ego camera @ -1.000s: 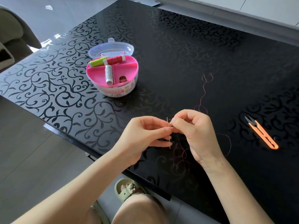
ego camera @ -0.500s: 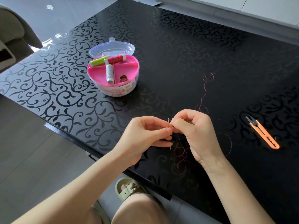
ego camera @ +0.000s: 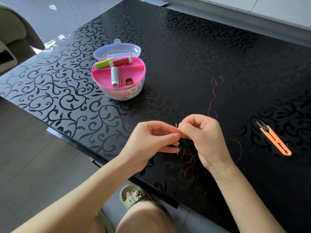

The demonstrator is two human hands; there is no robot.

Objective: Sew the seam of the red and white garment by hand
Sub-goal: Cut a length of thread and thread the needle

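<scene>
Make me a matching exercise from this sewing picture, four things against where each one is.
Things:
1 needle
2 thread snips
3 thimble
4 loose red thread

Places:
A in the pink box
B pinched in the left hand
C trailing across the table
D lying by itself at the right

Pairs: 1-B, 2-D, 3-A, 4-C.

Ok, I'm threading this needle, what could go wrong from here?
The thread lies in loose overlapping loops under your hands; pulled through fast, it may knot. The needle sticks out point-down below the pinch of your left hand, close to its lower fingers, so a slip could prick. Your right hand pinches the thread right at the eye; it may miss or fray.
</scene>
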